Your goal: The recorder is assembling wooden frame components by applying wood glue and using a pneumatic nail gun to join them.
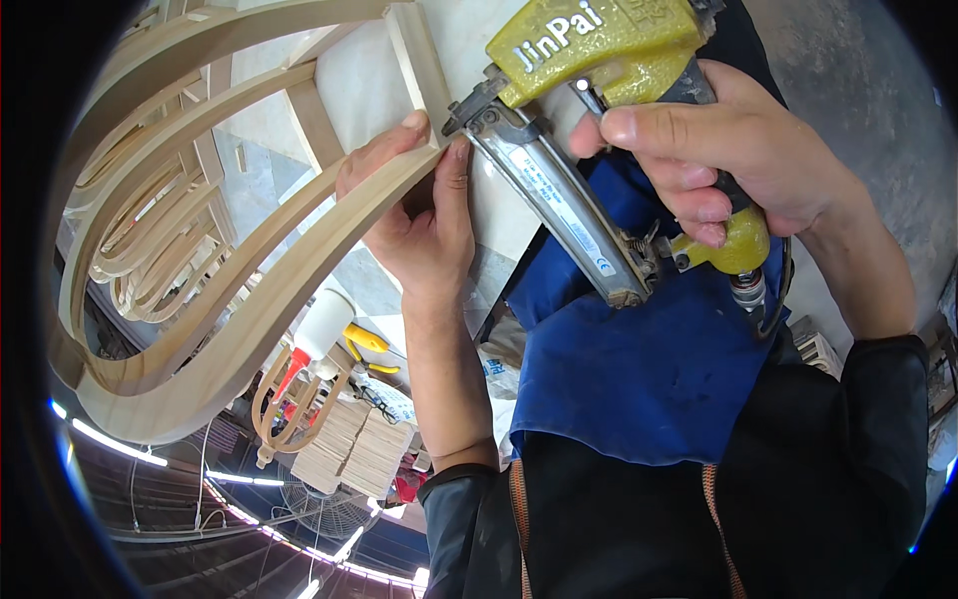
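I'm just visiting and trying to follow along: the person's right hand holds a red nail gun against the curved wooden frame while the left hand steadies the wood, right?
Not quite: the nail gun is yellow, not red, as the head view shows. The rest holds: the right hand grips it, its nose against the curved wooden frame, and the left hand steadies the wood at the joint.

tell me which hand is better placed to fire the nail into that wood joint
Right. The right hand already grips the yellow nail gun, whose nose sits at the joint. The left hand is busy pinching the curved wooden strip against the short block.
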A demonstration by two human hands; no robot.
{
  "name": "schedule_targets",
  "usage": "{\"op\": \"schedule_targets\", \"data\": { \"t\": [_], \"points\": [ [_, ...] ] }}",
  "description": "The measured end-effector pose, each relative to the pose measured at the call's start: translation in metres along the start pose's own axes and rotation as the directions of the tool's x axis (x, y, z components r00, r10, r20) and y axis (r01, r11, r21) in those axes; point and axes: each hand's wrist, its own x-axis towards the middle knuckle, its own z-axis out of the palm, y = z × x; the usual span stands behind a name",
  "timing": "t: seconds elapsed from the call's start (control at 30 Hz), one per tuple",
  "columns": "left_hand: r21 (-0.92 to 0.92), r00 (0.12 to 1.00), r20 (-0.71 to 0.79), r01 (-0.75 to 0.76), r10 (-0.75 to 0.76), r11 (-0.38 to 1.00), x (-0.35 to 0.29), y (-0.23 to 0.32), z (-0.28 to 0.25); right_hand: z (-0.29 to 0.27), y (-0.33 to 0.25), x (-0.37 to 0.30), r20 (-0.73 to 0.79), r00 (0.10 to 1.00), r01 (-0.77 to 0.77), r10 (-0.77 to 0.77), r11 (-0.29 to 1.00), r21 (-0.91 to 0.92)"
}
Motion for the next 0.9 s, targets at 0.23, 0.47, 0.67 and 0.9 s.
{"op": "schedule_targets", "data": {
  "t": [0.23, 0.47, 0.67, 0.9],
  "points": [
    [0.039, 0.999, 0.034, 0.000, -0.001, 0.999, 0.002, 0.001, -0.008, 0.000, -0.015, -0.008, 0.001, 0.998, 0.066, -0.066, 0.991, -0.120],
    [0.099, 0.972, 0.218, -0.111, 0.087, 0.989, 0.008, 0.013, -0.035, -0.031, -0.076, -0.055, -0.088, 0.895, 0.179, -0.438, 0.531, -0.828],
    [-0.390, 0.952, 0.200, 0.294, -0.232, 0.872, 0.014, 0.013, -0.046, -0.073, -0.092, -0.024, 0.343, 0.674, 0.053, -0.654, -0.420, -0.906],
    [-0.488, 0.892, 0.268, 0.451, -0.363, 0.747, 0.063, 0.025, -0.035, -0.119, -0.104, 0.039, 0.455, 0.831, 0.116, -0.320, -0.700, -0.705]
  ]
}}
